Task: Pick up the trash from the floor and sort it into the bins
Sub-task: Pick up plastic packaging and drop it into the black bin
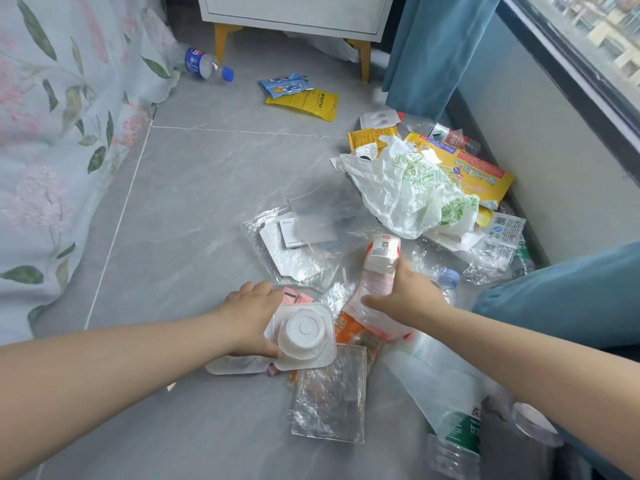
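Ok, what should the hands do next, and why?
Probably lift both things off the floor: the left hand grips the white cup and the right hand curls round the clear bottle. No bin is in view.

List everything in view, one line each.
cup: one, white, in left hand
pink bottle: one, clear pink, in right hand
far bottle: one, blue cap, by bedsheet
pouch: one, yellow, far floor
blue wrapper: one, blue, touching pouch
bag: one, white with green print, right
box: one, yellow, behind bag
clear wrappers: several, clear, near cup
nightstand: one, white, far
curtain: one, teal, right
left hand: one, grips cup
right hand: one, grips pink bottle
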The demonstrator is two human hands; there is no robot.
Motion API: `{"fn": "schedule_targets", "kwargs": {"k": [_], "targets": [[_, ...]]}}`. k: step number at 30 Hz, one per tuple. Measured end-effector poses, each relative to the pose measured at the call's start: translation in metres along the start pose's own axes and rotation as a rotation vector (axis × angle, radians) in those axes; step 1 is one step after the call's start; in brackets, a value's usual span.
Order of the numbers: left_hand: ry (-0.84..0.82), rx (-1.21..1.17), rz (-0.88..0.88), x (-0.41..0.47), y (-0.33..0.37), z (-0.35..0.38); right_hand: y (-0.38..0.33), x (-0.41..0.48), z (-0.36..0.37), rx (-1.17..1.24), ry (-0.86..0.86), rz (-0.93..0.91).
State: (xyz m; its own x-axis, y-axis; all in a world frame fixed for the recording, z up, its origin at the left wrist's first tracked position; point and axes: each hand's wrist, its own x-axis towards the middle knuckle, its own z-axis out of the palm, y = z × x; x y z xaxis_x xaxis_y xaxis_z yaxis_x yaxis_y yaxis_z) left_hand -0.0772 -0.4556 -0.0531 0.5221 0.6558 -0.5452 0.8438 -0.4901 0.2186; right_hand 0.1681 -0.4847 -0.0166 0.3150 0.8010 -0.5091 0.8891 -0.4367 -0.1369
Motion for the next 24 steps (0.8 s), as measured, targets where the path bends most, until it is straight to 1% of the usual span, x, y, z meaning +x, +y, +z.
{"fn": "schedule_targets", "kwargs": {"k": [2,4,8,11,17,20,24], "targets": [[-0.039,-0.102,0.052,0.001,0.003,-0.001,-0.002,0.001,0.004,-0.002,-0.029,0.023],[-0.072,-0.111,0.091,0.002,0.009,0.0,-0.002,0.001,0.009,-0.008,-0.029,0.034],[-0.074,-0.135,0.046,0.007,0.021,0.005,-0.001,0.001,0.011,0.0,-0.029,0.037],[-0.061,-0.078,0.011,0.013,0.023,0.007,0.0,0.001,0.011,0.015,-0.025,0.039],[0.004,0.037,0.037,0.021,0.026,0.012,0.004,0.005,0.014,0.029,-0.022,0.032],[-0.004,0.051,0.014,0.022,0.026,0.015,0.004,0.005,0.014,0.031,-0.021,0.021],[0.041,0.047,0.004,0.021,0.026,0.019,0.005,0.005,0.015,0.033,-0.016,0.013]]}}
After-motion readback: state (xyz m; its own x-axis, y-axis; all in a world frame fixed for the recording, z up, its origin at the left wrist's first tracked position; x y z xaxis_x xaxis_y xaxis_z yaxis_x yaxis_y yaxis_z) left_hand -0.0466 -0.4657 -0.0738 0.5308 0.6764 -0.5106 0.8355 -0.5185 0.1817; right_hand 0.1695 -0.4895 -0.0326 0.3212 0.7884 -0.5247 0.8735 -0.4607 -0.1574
